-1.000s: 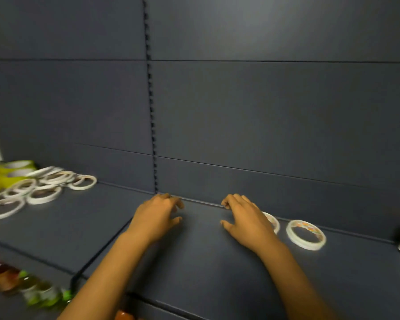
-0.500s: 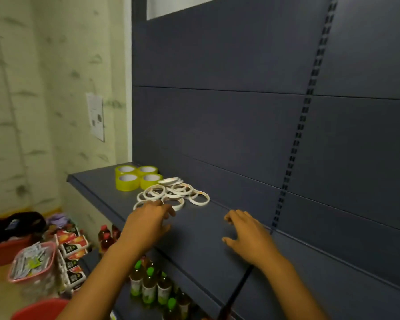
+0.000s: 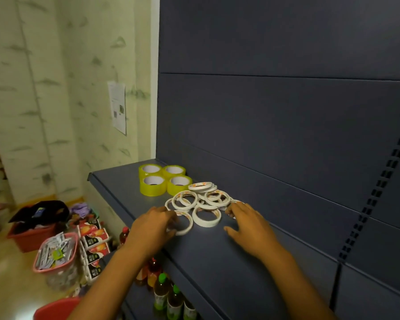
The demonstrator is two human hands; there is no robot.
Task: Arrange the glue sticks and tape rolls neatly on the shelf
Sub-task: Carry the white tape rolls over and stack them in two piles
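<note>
A loose heap of thin white tape rolls [image 3: 206, 199] lies on the dark shelf [image 3: 217, 255], several overlapping. Behind it, several wide yellow tape rolls [image 3: 164, 181] stand in a tight square block near the shelf's left end. My left hand [image 3: 153, 229] is at the heap's near-left side, fingers and thumb closed on the rim of the nearest white tape roll [image 3: 185, 224]. My right hand [image 3: 247, 225] rests on the shelf at the heap's right side, fingers spread, fingertips touching the outermost roll. No glue sticks are in view.
Shelf back panels [image 3: 286, 135] rise close behind the rolls. Bottles [image 3: 169, 294] stand on a lower shelf under my arms. On the floor at left are a pink basket [image 3: 56, 255], a red bin [image 3: 32, 234] and stacked drink cartons [image 3: 94, 241].
My view swung left along the shelf to the tape pile. Both hands moved forward to the white rolls; the left closed on the nearest one, the right reached the pile's edge.
</note>
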